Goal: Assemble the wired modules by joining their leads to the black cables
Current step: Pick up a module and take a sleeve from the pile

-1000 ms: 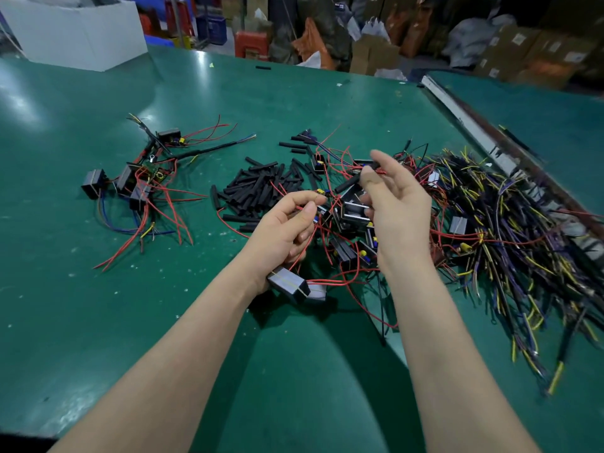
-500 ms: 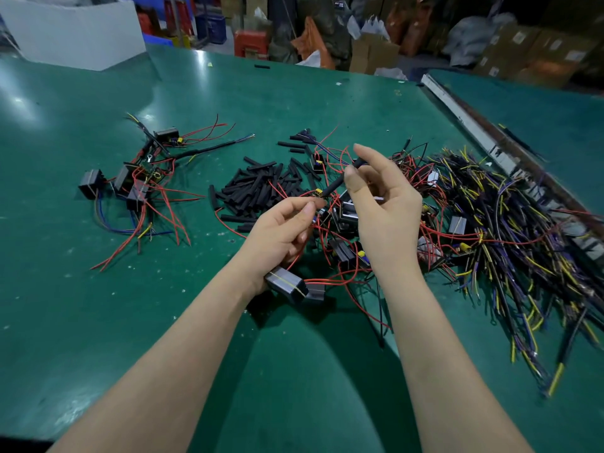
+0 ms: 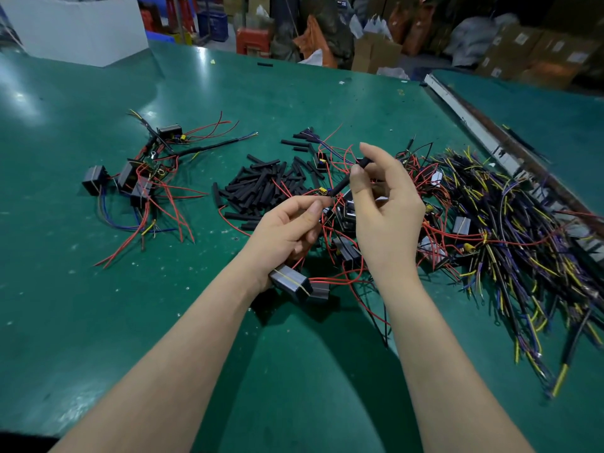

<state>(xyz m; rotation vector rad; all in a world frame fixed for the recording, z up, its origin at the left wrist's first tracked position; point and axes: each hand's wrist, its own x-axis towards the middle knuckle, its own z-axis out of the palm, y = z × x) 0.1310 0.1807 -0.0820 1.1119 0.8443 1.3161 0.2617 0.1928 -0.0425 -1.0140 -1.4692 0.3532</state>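
Head view, green table [image 3: 98, 322] filling most of the frame. Left hand [image 3: 287, 227], centre of frame: thumb and forefinger pinch thin red leads [image 3: 310, 195] at the fingertips; a grey-black module [image 3: 289, 281] hangs at the heel of the same hand, near the wrist, just above the table. Whether the palm fingers also grip the module cannot be told, they are hidden. Right hand [image 3: 385, 210], just right of the left: thumb and forefinger pinch a short black tube [image 3: 343, 183], tilted, its lower end pointing down-left to the left fingertips and close to the leads. Remaining right fingers curled loosely.

Behind the hands, centre: loose pile of cut black sleeves [image 3: 261, 188] lying flat. Under and between the hands: tangle of red wires with more small modules [image 3: 348, 251]. Right of frame: large heap of black cables [image 3: 523, 240] with yellow and purple cores, spreading to the lower right. Upper left of centre: separate cluster of wired modules [image 3: 137, 178] with red and blue leads, well apart from the hands. White box [image 3: 78, 31] at upper left edge of table.
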